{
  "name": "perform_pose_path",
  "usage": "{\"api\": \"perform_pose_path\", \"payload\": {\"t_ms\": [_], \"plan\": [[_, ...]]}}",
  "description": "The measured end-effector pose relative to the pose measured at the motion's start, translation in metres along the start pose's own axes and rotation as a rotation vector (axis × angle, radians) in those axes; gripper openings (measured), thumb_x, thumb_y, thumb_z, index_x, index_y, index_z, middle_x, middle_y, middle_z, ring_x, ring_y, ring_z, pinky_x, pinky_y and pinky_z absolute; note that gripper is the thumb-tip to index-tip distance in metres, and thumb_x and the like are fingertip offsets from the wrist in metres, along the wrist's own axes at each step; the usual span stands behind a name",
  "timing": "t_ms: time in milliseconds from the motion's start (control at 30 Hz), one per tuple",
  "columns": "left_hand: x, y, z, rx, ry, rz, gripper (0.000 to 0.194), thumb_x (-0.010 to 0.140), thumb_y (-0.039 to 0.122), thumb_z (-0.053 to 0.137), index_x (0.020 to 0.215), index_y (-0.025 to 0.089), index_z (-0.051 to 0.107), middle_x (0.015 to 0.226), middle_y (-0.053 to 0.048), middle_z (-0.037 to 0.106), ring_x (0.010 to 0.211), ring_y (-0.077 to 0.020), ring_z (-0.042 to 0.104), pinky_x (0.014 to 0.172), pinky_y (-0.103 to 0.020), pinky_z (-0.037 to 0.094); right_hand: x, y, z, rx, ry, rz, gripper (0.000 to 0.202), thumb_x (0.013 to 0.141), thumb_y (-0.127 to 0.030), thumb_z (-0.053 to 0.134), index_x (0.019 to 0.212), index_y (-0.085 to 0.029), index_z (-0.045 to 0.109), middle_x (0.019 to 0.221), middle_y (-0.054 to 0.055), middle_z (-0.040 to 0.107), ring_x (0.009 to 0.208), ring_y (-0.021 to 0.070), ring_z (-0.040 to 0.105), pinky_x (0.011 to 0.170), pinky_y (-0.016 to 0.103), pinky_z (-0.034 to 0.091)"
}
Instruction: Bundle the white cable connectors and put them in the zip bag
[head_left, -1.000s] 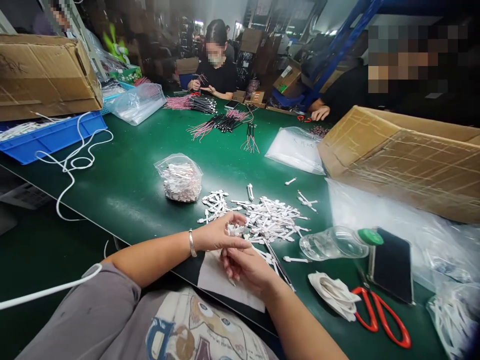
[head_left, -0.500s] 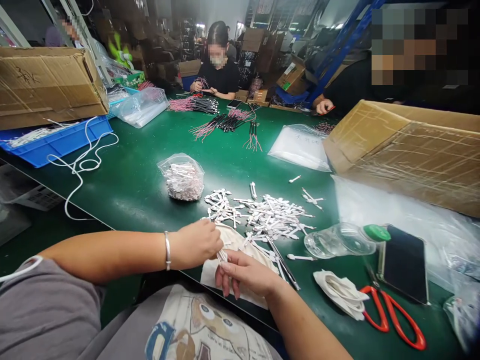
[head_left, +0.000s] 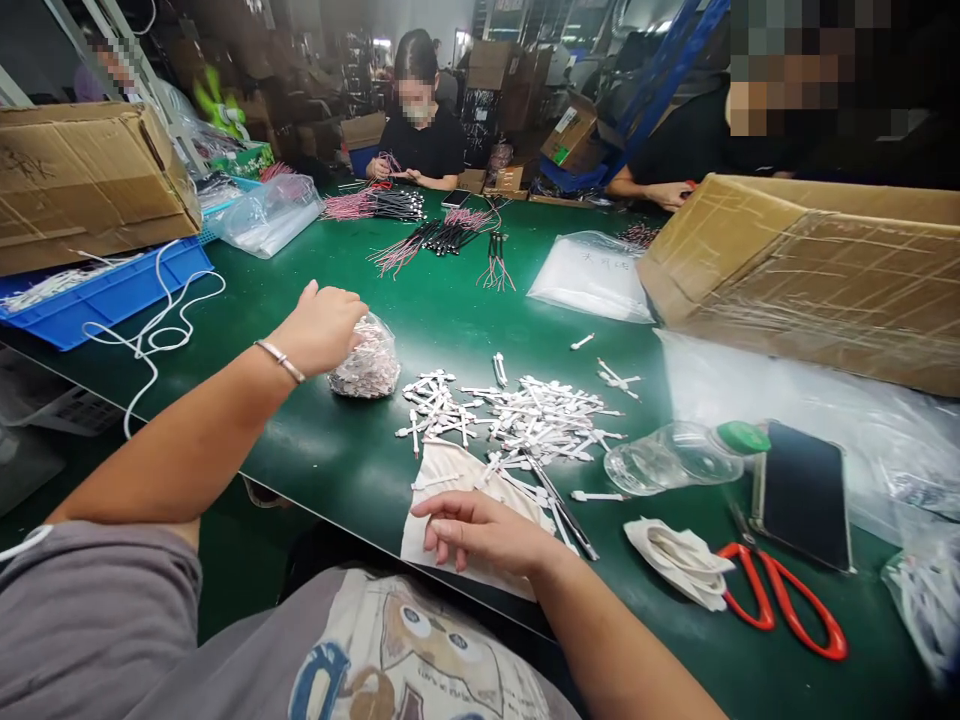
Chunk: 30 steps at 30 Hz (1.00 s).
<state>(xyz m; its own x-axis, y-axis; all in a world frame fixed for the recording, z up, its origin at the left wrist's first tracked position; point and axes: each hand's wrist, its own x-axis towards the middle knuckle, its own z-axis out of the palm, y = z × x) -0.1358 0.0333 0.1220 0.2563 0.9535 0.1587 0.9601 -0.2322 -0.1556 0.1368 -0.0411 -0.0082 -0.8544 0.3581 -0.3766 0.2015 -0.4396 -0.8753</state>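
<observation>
there, left hand (head_left: 324, 328) over bag (head_left: 367, 366) (upright)

Bare green table (head_left: 285, 300) lay open left of the small parts bag (head_left: 371, 365), crossed only by a looping white cord (head_left: 150, 335). To the right, the scattered white pieces (head_left: 540, 415), a lying bottle (head_left: 675, 460), phone (head_left: 802, 495) and red scissors (head_left: 787, 605) crowded the near edge. A cardboard box (head_left: 810, 270) walled off the far right.
</observation>
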Motion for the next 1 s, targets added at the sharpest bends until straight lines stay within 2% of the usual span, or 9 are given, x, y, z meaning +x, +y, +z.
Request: {"api": "perform_pose_path", "payload": {"t_ms": [100,133,200,267,333,567,700,833,1000], "plan": [[-0.014,0.039,0.005,-0.069,0.025,0.062,0.027,0.09,0.021,0.035,0.104,0.014,0.056,0.098,-0.008,0.061,0.095,-0.0188,0.052,0.087,-0.033,0.039,-0.001,-0.001,-0.001,0.003,-0.027,0.011,0.037,0.076,-0.045,0.062,0.097,-0.014,0.061,0.079,0.004,0.062,0.067,0.0103,0.058,0.055,0.02,0.044],[-0.019,0.052,0.012,-0.107,-0.03,0.135,0.024,0.088,0.019,0.037,0.097,0.017,0.059,0.09,-0.005,0.062,0.087,-0.016,0.055,0.08,-0.028,0.042,-0.002,-0.002,-0.001,-0.001,-0.034,0.014,0.037,0.075,-0.045,0.063,0.094,-0.014,0.062,0.078,0.004,0.062,0.067,0.0102,0.057,0.055,0.02,0.044],[-0.026,0.073,0.031,-0.19,-0.255,0.33,0.021,0.082,0.011,0.041,0.087,0.016,0.061,0.081,-0.006,0.062,0.077,-0.0163,0.057,0.071,-0.027,0.043,-0.002,-0.003,-0.001,-0.012,-0.039,0.02,0.037,0.074,-0.047,0.063,0.09,-0.013,0.061,0.077,0.003,0.062,0.067,0.0102,0.057,0.055,0.02,0.044],[-0.027,0.085,0.052,-0.173,-0.324,0.302,0.024,0.08,0.007,0.038,0.088,0.013,0.06,0.084,-0.009,0.061,0.078,-0.019,0.058,0.069,-0.029,0.044,-0.002,-0.005,-0.001,-0.016,-0.043,0.023,0.038,0.074,-0.048,0.063,0.088,-0.013,0.061,0.077,0.003,0.061,0.067,0.0101,0.057,0.056,0.02,0.044],[-0.023,0.09,0.067,-0.142,-0.301,0.212,0.027,0.079,0.004,0.036,0.093,0.011,0.058,0.09,-0.013,0.06,0.084,-0.0218,0.058,0.072,-0.031,0.044,-0.002,-0.006,0.0,-0.011,-0.042,0.025,0.038,0.073,-0.048,0.064,0.088,-0.013,0.061,0.077,0.003,0.061,0.067,0.0099,0.057,0.056,0.02,0.044],[0.022,0.094,0.077,-0.136,-0.282,0.107,0.031,0.079,0.005,0.034,0.094,0.008,0.061,0.09,-0.017,0.06,0.084,-0.0243,0.06,0.073,-0.033,0.045,-0.001,-0.005,-0.001,0.002,-0.053,0.021,0.038,0.072,-0.048,0.065,0.088,-0.013,0.061,0.079,0.003,0.061,0.067,0.0092,0.056,0.057,0.02,0.045],[0.06,0.101,0.085,-0.196,-0.3,0.129,0.029,0.079,0.012,0.042,0.097,0.01,0.065,0.096,-0.017,0.063,0.092,-0.0242,0.059,0.077,-0.031,0.043,0.002,-0.004,0.0,-0.009,-0.058,0.016,0.038,0.07,-0.048,0.066,0.086,-0.013,0.061,0.079,0.003,0.061,0.066,0.0092,0.056,0.056,0.019,0.045],[0.093,0.114,0.096,-0.306,-0.348,0.209,0.037,0.075,0.023,0.052,0.111,0.02,0.061,0.104,-0.005,0.066,0.092,-0.0158,0.059,0.075,-0.02,0.042,0.004,-0.003,0.001,-0.026,-0.064,0.021,0.04,0.069,-0.049,0.066,0.085,-0.013,0.061,0.077,0.002,0.061,0.065,0.0091,0.056,0.054,0.019,0.045],[0.119,0.132,0.097,-0.315,-0.339,0.236,0.035,0.07,0.013,0.049,0.101,0.018,0.066,0.099,-0.007,0.067,0.09,-0.0178,0.06,0.074,-0.022,0.041,0.005,-0.002,0.001,-0.011,-0.064,0.023,0.041,0.067,-0.051,0.067,0.082,-0.013,0.06,0.074,0.001,0.06,0.063,0.0084,0.056,0.054,0.018,0.046]]}}
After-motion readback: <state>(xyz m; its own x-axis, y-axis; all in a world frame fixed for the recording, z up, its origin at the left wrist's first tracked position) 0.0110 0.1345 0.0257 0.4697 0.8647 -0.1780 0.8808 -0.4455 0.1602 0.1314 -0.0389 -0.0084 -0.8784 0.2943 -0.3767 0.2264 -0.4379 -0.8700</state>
